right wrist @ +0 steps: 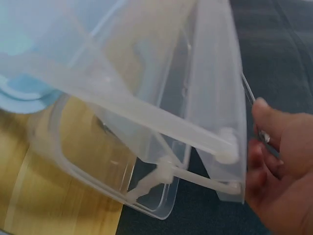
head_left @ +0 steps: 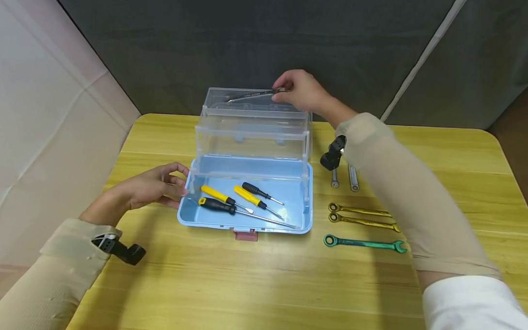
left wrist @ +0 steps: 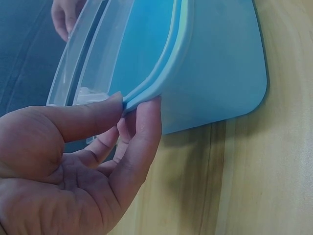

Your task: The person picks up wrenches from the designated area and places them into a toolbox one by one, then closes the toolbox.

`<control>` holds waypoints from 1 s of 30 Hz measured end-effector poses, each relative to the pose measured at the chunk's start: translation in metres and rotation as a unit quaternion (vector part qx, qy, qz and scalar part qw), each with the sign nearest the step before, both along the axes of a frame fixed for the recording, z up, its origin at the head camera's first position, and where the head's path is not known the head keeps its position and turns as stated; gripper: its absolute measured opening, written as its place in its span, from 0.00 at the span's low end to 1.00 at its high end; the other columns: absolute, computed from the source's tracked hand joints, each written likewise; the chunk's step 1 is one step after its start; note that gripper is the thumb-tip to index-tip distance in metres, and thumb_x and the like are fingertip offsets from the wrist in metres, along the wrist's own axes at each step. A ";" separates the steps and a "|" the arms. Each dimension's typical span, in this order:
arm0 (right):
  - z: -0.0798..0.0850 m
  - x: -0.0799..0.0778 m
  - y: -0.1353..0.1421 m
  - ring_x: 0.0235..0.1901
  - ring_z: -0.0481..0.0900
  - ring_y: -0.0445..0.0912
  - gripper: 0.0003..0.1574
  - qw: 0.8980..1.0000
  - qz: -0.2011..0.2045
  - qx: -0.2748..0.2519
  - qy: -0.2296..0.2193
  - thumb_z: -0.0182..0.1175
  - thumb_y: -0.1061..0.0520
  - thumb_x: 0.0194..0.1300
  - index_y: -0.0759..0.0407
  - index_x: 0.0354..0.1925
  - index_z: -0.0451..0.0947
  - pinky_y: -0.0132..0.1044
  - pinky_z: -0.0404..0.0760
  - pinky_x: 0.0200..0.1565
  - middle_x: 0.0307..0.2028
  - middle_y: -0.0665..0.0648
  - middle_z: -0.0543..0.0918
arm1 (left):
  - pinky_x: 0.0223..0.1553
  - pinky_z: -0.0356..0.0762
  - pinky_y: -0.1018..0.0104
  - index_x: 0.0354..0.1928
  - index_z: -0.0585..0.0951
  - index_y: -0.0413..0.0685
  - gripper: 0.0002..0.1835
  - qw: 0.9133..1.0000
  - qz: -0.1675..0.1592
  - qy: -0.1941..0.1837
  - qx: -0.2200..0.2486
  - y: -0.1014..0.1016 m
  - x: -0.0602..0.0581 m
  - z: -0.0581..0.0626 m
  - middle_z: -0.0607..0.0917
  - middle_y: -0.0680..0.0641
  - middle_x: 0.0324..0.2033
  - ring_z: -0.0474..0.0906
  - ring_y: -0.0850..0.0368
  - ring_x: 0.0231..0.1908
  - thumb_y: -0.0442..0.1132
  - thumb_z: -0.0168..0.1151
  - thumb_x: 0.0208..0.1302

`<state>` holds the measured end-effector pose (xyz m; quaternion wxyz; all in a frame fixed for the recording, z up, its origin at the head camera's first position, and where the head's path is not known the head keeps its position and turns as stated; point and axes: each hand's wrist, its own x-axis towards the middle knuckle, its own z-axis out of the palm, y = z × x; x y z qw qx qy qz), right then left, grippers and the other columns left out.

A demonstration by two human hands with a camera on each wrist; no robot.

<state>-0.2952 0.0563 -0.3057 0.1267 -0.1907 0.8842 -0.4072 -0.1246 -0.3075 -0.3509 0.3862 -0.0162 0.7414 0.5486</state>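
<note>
A light-blue toolbox stands with its clear trays raised toward the back. Thumb and fingers of my left hand pinch its left rim, as the left wrist view shows up close. Behind and above the rear tray, my right hand grips a slim dark metal tool resembling a wrench; its exact kind I cannot tell. The tool's far end overlaps the top tray. Inside the box lie two yellow-handled screwdrivers, a small black screwdriver and a long black-and-yellow one.
To the right of the box, two gold wrenches and a green wrench lie on the wooden table. Two silver wrenches lie partly under my right forearm. A dark grey curtain hangs behind the table.
</note>
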 end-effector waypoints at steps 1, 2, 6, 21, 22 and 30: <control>0.000 0.001 -0.001 0.42 0.74 0.46 0.20 0.999 0.002 0.032 0.031 0.64 0.55 0.72 0.62 0.58 0.79 0.34 0.75 0.43 0.49 0.59 0.82 | 0.44 0.88 0.57 0.58 0.62 0.40 0.20 1.000 0.000 0.000 -0.001 0.000 0.000 0.000 0.80 0.45 0.41 0.85 0.53 0.41 0.26 0.58 0.72; 0.000 0.001 -0.002 0.43 0.74 0.46 0.20 0.997 0.002 0.058 0.056 0.66 0.54 0.71 0.61 0.57 0.80 0.35 0.75 0.46 0.48 0.57 0.81 | 0.44 0.88 0.57 0.58 0.62 0.40 0.20 1.000 0.001 0.000 -0.001 0.000 0.000 0.000 0.80 0.45 0.41 0.85 0.53 0.41 0.25 0.58 0.72; -0.002 0.006 -0.007 0.44 0.76 0.48 0.20 0.986 -0.012 0.132 0.101 0.67 0.53 0.70 0.59 0.56 0.79 0.41 0.76 0.48 0.47 0.57 0.82 | 0.44 0.88 0.57 0.59 0.61 0.39 0.21 1.000 0.000 0.000 -0.005 0.001 0.000 0.001 0.80 0.45 0.41 0.85 0.53 0.41 0.25 0.58 0.72; -0.009 0.013 -0.011 0.39 0.78 0.51 0.18 0.965 -0.046 0.220 0.134 0.69 0.49 0.68 0.58 0.38 0.71 0.45 0.76 0.40 0.37 0.55 0.80 | 0.45 0.88 0.57 0.60 0.60 0.38 0.21 1.000 -0.008 -0.001 -0.001 0.001 -0.003 -0.001 0.80 0.44 0.42 0.85 0.53 0.41 0.26 0.58 0.72; -0.009 0.013 -0.011 0.39 0.78 0.51 0.18 0.965 -0.045 0.222 0.136 0.69 0.49 0.68 0.58 0.37 0.71 0.45 0.77 0.40 0.37 0.55 0.80 | 0.45 0.88 0.57 0.60 0.60 0.38 0.21 1.000 -0.009 -0.001 -0.001 0.001 -0.003 -0.001 0.80 0.44 0.42 0.85 0.53 0.41 0.26 0.58 0.72; -0.005 0.015 -0.007 0.37 0.75 0.49 0.12 0.976 -0.010 0.177 0.130 0.62 0.52 0.74 0.60 0.42 0.74 0.42 0.75 0.41 0.37 0.56 0.79 | 0.44 0.88 0.57 0.59 0.61 0.38 0.21 1.000 -0.004 0.003 -0.001 -0.001 -0.002 -0.003 0.80 0.44 0.42 0.85 0.53 0.41 0.26 0.58 0.72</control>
